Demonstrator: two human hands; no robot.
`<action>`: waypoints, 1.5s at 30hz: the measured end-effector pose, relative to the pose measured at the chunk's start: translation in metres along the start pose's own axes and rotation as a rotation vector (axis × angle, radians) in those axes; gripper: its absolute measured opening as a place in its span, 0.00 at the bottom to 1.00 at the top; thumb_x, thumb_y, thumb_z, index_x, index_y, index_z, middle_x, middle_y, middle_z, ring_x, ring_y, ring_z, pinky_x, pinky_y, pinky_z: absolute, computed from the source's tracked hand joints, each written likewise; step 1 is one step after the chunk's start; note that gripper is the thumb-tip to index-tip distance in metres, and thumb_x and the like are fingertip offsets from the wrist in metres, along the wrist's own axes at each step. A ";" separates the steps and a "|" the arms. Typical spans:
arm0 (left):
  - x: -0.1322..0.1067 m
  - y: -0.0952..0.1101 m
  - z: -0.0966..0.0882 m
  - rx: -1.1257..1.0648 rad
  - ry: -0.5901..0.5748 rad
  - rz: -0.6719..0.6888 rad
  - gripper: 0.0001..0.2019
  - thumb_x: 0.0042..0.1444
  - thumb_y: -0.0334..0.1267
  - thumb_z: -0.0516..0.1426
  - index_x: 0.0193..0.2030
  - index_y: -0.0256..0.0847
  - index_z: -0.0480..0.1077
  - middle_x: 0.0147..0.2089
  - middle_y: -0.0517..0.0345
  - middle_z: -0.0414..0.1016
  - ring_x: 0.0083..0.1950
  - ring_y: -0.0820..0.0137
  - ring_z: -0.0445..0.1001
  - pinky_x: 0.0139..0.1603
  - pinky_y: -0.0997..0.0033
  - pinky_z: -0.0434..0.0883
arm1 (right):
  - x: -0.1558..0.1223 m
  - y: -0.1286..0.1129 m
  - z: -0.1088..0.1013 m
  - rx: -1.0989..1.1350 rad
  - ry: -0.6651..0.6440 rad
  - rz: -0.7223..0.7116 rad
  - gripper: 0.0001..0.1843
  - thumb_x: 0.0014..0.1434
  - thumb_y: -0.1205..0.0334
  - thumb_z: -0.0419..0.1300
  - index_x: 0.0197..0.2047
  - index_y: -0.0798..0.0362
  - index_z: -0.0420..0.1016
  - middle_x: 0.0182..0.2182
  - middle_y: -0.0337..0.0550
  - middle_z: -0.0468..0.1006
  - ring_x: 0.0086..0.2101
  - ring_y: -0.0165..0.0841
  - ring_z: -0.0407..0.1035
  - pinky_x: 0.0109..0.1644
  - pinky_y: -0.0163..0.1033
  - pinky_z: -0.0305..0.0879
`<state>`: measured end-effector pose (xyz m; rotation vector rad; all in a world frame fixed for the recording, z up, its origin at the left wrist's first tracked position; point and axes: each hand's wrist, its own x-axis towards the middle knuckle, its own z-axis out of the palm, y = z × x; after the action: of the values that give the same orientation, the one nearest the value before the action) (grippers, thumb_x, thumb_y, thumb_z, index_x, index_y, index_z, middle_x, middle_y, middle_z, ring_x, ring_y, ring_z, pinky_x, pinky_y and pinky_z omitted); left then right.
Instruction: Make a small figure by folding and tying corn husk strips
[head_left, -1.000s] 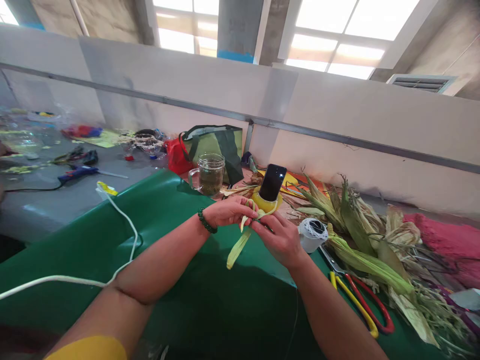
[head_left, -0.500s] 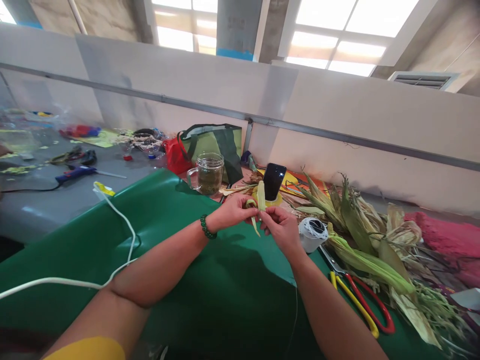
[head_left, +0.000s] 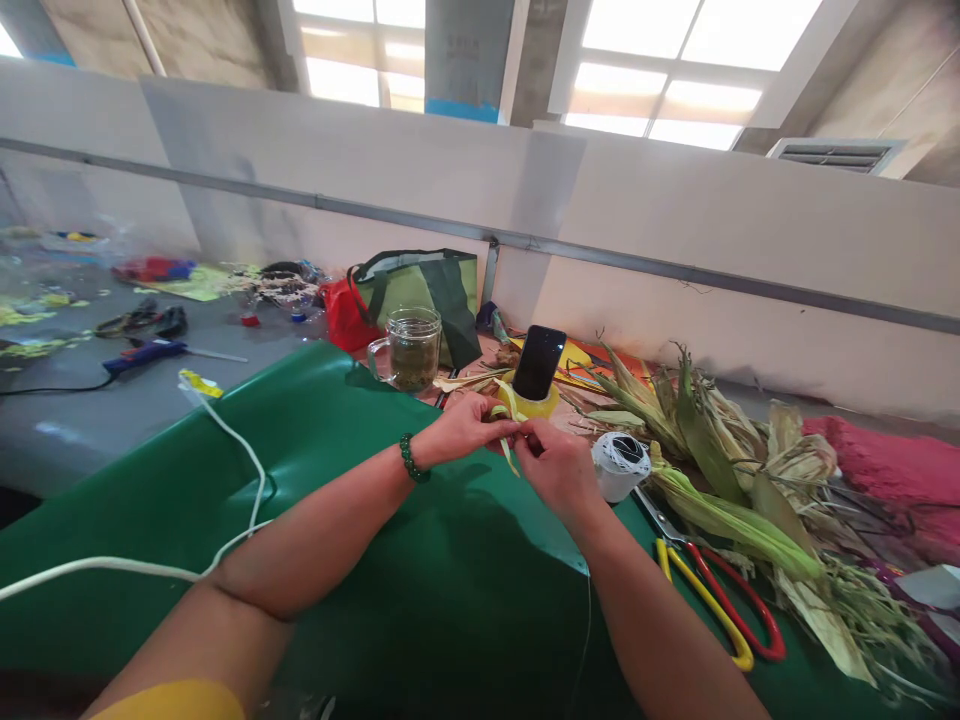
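Note:
A narrow pale-green strip of corn husk (head_left: 507,456) is pinched between my two hands above the green sheet (head_left: 442,560). My left hand (head_left: 466,428), with a green bead bracelet (head_left: 410,457) at the wrist, is closed on it. My right hand (head_left: 556,462) meets the left thumb and fingertips, its fingers closed on the husk too. Part of the strip shows above the fingers and one end hangs below them; the rest is hidden. Just right of my right hand stands a white spool of thread (head_left: 619,468).
Scissors (head_left: 720,600) with red and yellow handles lie at the right beside a heap of corn husks (head_left: 735,500). Behind my hands are a phone (head_left: 538,362) and a glass mug (head_left: 414,350). A white cable (head_left: 247,450) crosses the sheet; a glue gun (head_left: 146,355) lies left.
The broad upright piece of husk above my fingers has folded down. My right hand has turned inward, closer to the left fingertips. The left hand stays nearly in place.

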<state>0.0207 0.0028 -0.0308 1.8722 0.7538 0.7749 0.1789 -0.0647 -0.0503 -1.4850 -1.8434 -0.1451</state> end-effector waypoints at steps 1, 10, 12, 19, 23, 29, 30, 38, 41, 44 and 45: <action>0.000 0.001 0.000 -0.039 -0.015 -0.012 0.14 0.51 0.47 0.63 0.29 0.35 0.74 0.24 0.58 0.75 0.27 0.74 0.74 0.28 0.79 0.70 | 0.000 0.000 -0.001 -0.012 0.017 -0.019 0.08 0.58 0.63 0.56 0.31 0.51 0.76 0.20 0.38 0.77 0.21 0.30 0.67 0.26 0.34 0.56; -0.002 0.012 -0.003 -0.247 -0.018 0.022 0.15 0.50 0.46 0.64 0.28 0.34 0.72 0.26 0.57 0.75 0.27 0.75 0.72 0.29 0.78 0.70 | 0.008 0.001 -0.021 -0.221 0.314 -0.219 0.21 0.66 0.56 0.51 0.27 0.52 0.76 0.27 0.47 0.75 0.32 0.36 0.65 0.38 0.40 0.59; -0.003 0.013 -0.002 -0.215 -0.036 0.042 0.15 0.51 0.46 0.63 0.29 0.33 0.73 0.26 0.57 0.75 0.27 0.75 0.72 0.28 0.78 0.69 | 0.010 0.006 -0.018 -0.148 0.200 -0.159 0.25 0.68 0.52 0.48 0.24 0.52 0.75 0.25 0.45 0.74 0.31 0.35 0.64 0.37 0.39 0.57; -0.005 0.017 0.000 -0.134 -0.122 0.000 0.10 0.53 0.39 0.61 0.27 0.35 0.73 0.23 0.60 0.75 0.25 0.76 0.71 0.28 0.79 0.69 | 0.017 0.016 -0.001 0.597 -0.123 0.171 0.29 0.60 0.41 0.54 0.18 0.53 0.69 0.17 0.36 0.67 0.23 0.29 0.62 0.28 0.35 0.57; -0.002 0.013 -0.001 -0.213 -0.180 -0.124 0.09 0.50 0.39 0.63 0.26 0.35 0.73 0.23 0.60 0.75 0.24 0.77 0.71 0.26 0.81 0.69 | 0.018 0.012 -0.004 0.817 0.061 0.287 0.13 0.53 0.50 0.65 0.30 0.52 0.80 0.29 0.40 0.79 0.31 0.33 0.72 0.38 0.39 0.68; 0.001 0.009 -0.003 -0.295 -0.173 -0.243 0.11 0.45 0.40 0.66 0.25 0.33 0.73 0.22 0.59 0.75 0.23 0.77 0.72 0.27 0.79 0.70 | 0.009 -0.001 -0.020 0.658 0.237 0.115 0.09 0.57 0.56 0.62 0.35 0.49 0.82 0.32 0.41 0.82 0.34 0.36 0.75 0.41 0.42 0.70; 0.001 0.010 -0.004 -0.301 -0.178 -0.250 0.11 0.44 0.40 0.66 0.25 0.33 0.73 0.22 0.59 0.75 0.23 0.77 0.72 0.27 0.79 0.70 | 0.007 -0.003 -0.021 0.641 0.220 0.079 0.08 0.58 0.57 0.62 0.35 0.49 0.82 0.31 0.41 0.82 0.32 0.35 0.75 0.40 0.41 0.70; 0.000 0.010 -0.003 -0.156 -0.105 -0.214 0.10 0.45 0.36 0.64 0.22 0.35 0.67 0.17 0.65 0.68 0.20 0.78 0.68 0.23 0.80 0.65 | 0.009 0.005 -0.016 0.421 -0.021 -0.160 0.14 0.63 0.53 0.57 0.32 0.50 0.80 0.27 0.42 0.79 0.28 0.32 0.72 0.33 0.36 0.68; -0.002 0.012 0.000 -0.106 -0.090 -0.180 0.10 0.45 0.35 0.62 0.20 0.36 0.65 0.17 0.66 0.67 0.20 0.79 0.66 0.22 0.81 0.62 | 0.011 0.008 -0.016 0.440 -0.096 -0.172 0.13 0.63 0.54 0.57 0.36 0.50 0.81 0.31 0.43 0.81 0.31 0.33 0.74 0.36 0.37 0.70; -0.003 0.015 0.004 0.016 -0.072 -0.110 0.12 0.46 0.32 0.59 0.17 0.37 0.61 0.15 0.68 0.62 0.19 0.81 0.61 0.21 0.81 0.57 | 0.011 0.010 -0.017 0.439 -0.138 -0.175 0.12 0.63 0.56 0.57 0.37 0.49 0.81 0.31 0.43 0.81 0.31 0.33 0.74 0.36 0.37 0.70; -0.004 0.016 0.005 0.077 -0.054 -0.088 0.12 0.46 0.30 0.57 0.17 0.37 0.60 0.15 0.69 0.60 0.19 0.81 0.59 0.21 0.81 0.55 | 0.011 0.011 -0.017 0.415 -0.138 -0.165 0.12 0.63 0.56 0.57 0.36 0.50 0.81 0.31 0.43 0.81 0.30 0.33 0.74 0.35 0.36 0.69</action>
<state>0.0251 -0.0087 -0.0189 1.9074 0.8362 0.6454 0.1958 -0.0614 -0.0350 -1.0782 -1.9593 0.2543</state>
